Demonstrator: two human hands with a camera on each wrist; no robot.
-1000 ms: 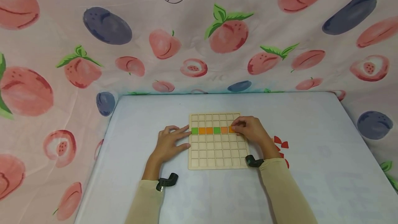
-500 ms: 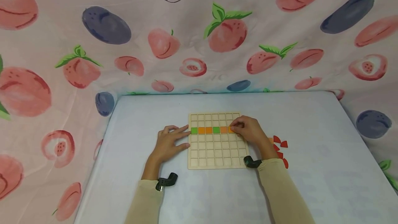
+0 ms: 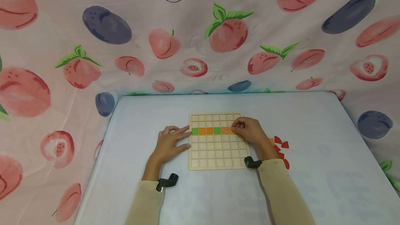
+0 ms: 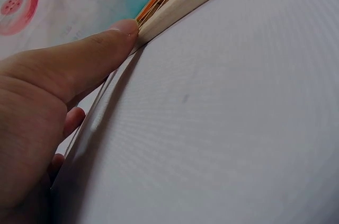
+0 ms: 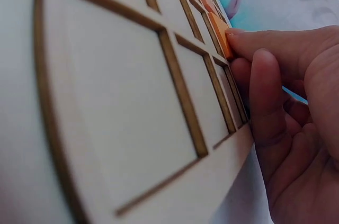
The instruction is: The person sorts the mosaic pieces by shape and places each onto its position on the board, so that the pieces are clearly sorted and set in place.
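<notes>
A square wooden grid board (image 3: 220,168) lies flat on the table. One of its rows holds several coloured square tiles, starting with a green tile (image 3: 195,131) at the left. My left hand (image 3: 168,144) is spread at the board's left edge; its thumb (image 4: 100,54) touches that edge in the left wrist view. Over the right end of the coloured row, my right hand (image 3: 251,131) pinches an orange tile (image 5: 220,34), its thumb tip on the tile and its other fingers curled. That tile sits at its grid cell, partly covered by the fingertips in the head view.
Several red pieces (image 3: 285,144) lie to the right of the board, beside the right forearm, with a light orange piece (image 3: 272,141) partly behind the wrist. A fruit-print cloth (image 3: 193,44) hangs behind the white table (image 3: 150,114). Each wrist wears a black camera.
The right fingers shift only slightly at the orange tile. The left hand stays at the board's edge, and the whole head view drifts a little.
</notes>
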